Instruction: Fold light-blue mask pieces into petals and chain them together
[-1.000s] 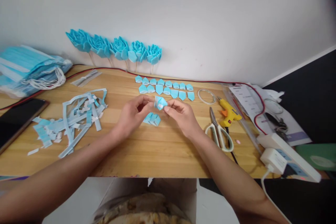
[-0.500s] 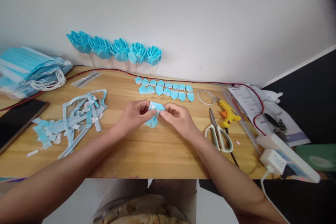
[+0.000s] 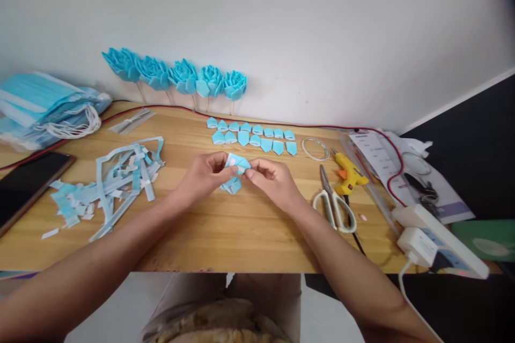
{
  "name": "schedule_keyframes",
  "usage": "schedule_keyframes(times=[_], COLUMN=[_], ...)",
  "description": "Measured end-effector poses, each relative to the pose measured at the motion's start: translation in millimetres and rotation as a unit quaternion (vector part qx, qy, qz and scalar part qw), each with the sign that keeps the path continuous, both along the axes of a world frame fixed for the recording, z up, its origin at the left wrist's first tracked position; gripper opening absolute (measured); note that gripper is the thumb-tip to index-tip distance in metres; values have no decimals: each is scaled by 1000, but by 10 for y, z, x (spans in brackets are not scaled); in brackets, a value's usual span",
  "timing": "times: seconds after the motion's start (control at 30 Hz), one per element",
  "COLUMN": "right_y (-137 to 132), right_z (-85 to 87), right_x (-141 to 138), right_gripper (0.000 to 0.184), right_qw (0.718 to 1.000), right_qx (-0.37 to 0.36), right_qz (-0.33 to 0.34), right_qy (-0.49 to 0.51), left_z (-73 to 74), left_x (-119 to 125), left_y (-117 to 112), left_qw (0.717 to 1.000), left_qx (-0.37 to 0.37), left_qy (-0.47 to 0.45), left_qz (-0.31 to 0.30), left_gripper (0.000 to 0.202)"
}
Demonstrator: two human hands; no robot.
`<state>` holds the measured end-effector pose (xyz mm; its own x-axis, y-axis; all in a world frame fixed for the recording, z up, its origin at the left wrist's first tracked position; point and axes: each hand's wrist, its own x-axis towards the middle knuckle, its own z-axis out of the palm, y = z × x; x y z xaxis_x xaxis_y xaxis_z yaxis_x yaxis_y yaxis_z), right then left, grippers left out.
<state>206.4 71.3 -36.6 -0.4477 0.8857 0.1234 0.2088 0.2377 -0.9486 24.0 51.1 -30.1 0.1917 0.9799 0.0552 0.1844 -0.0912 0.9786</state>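
Both hands meet over the middle of the wooden table [image 3: 225, 236]. My left hand [image 3: 203, 176] and my right hand [image 3: 271, 181] each pinch one small folded blue fabric piece [image 3: 237, 162] between their fingertips. Just beneath them a little pile of blue folded pieces [image 3: 232, 186] lies on the wood. Behind, two rows of finished blue petals [image 3: 252, 137] are laid out. Blue fabric roses on sticks [image 3: 177, 72] lean against the white wall.
Cut blue strips and scraps [image 3: 108, 182] lie at left, with a stack of face masks [image 3: 44, 107] and a dark phone [image 3: 24, 185] further left. At right sit white scissors [image 3: 333, 203], a yellow glue gun [image 3: 349, 172], a wire ring [image 3: 316, 148], papers and a power strip [image 3: 438, 241].
Both hands lowered the blue piece slightly toward the table and drew closer together, folding it between the fingertips. Everything else stayed put.
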Motion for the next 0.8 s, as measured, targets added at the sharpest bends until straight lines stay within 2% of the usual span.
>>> schedule_keyframes(times=[0.1, 0.2, 0.3, 0.4, 0.47, 0.57, 0.8], right_y=[2, 6, 4, -5, -11, -20, -36], right_z=[-5, -21, -35, -42, -44, -41, -40], right_x=[-6, -17, -30, -40, -42, -44, -54], right_gripper=[13, 14, 13, 12, 11, 11, 9], right_qw=[1000, 998, 995, 995, 994, 994, 987], right_qx=[11, 30, 45, 54, 61, 71, 129], right_qz=[-21, -60, -84, -85, -83, -84, -78], right_qy=[2, -5, -15, -20, -23, -29, -62], left_z=[-50, -88, -73, -42, -39, -62, -107], left_x=[2, 2, 10, 25, 30, 29, 23], left_y=[13, 5, -43, -94, -105, -91, -65], left_qw=[1000, 994, 980, 958, 945, 935, 933], left_qx=[13, 64, 149, 222, 252, 270, 273], left_qy=[-22, -33, 46, 151, 190, 213, 226], left_qz=[17, 79, 122, 97, 83, 84, 64], left_gripper=[19, 20, 12, 12, 11, 10, 13])
